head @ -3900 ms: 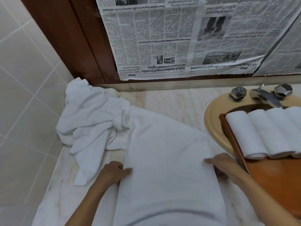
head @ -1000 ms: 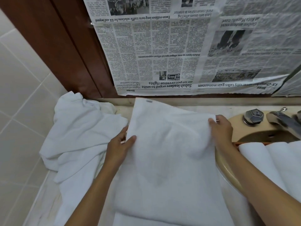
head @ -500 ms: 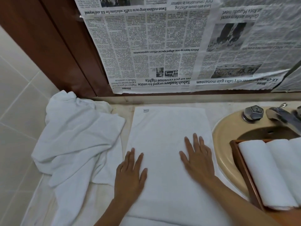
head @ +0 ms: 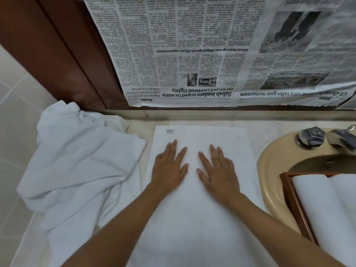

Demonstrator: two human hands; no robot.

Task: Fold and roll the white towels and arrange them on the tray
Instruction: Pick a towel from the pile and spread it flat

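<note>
- The folded towel (head: 200,189), held up by its far corners a second ago, now lies flat on the counter (head: 269,128), far edge square to the wall.
- The left hand (head: 169,168) has let go and rests palm-down, fingers spread, nearer the towel's far edge than half a second ago.
- The right hand (head: 219,170) has likewise released its corner and moved in beside the left, thumbs almost meeting.

Pale marble desk (head: 269,130) here. A folded white towel (head: 200,218) lies flat in the middle of it, a crumpled towel pile (head: 81,166) is bunched just beside that on the left, and a beige sink (head: 273,170) is set in on the right.
</note>
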